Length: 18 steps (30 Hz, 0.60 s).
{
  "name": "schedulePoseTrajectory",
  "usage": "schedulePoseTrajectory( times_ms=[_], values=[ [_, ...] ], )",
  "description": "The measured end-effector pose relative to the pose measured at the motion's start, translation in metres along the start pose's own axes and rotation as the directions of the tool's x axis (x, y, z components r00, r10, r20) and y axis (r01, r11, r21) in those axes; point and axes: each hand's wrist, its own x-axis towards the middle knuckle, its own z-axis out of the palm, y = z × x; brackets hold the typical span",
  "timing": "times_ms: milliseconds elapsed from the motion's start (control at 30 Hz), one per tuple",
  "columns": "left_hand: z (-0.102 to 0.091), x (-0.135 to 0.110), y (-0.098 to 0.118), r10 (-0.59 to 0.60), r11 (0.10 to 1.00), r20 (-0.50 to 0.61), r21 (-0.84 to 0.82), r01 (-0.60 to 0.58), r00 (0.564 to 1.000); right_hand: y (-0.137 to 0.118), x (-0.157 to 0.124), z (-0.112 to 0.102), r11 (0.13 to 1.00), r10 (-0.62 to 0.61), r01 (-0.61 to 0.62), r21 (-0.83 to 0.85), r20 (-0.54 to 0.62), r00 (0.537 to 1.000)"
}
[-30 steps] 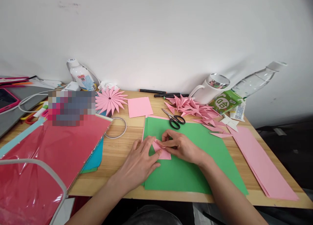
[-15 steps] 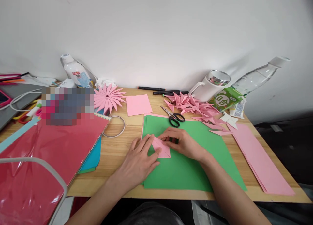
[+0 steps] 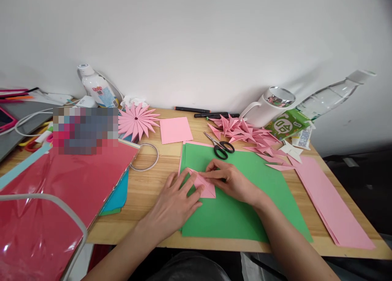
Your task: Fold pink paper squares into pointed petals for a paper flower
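Observation:
A small pink paper piece [image 3: 205, 187], partly folded, lies on a large green sheet [image 3: 245, 207] in the middle of the wooden table [image 3: 147, 187]. My left hand [image 3: 176, 199] rests flat on the paper's left side, fingers spread, pinning it down. My right hand [image 3: 229, 179] comes in from the right, its fingers closed and pressed down on the paper's upper edge along a fold. Black-handled scissors [image 3: 222, 147] lie just beyond my right hand.
A pile of folded pink points [image 3: 245, 134] and a finished pink paper star [image 3: 137, 120] lie at the back. A pink square [image 3: 175, 130], pink strips [image 3: 327, 199], a white mug [image 3: 266, 107], bottles, markers [image 3: 205, 113] and a red plastic folder [image 3: 61, 187] surround the work area.
My right hand's fingers have slid left along the pink paper's top edge, flattening the fold. My left hand stays put on the paper. The camera view shifted slightly.

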Motion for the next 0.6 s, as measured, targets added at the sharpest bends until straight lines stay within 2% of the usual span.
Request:
schedulePoseTrajectory(
  times_ms=[400,600],
  values=[
    [0.0011,-0.0006,0.0023,0.015,0.999,0.002,0.038,-0.015,1.0,0.004,0.0016,0.0074,0.997,0.07,-0.067,0.035,-0.103,0.992],
    [0.0022,-0.0002,0.0034,0.01,0.998,-0.014,0.064,-0.009,1.0,0.0021,0.0021,0.0038,0.989,0.128,-0.122,0.085,-0.069,0.989]
  ],
)
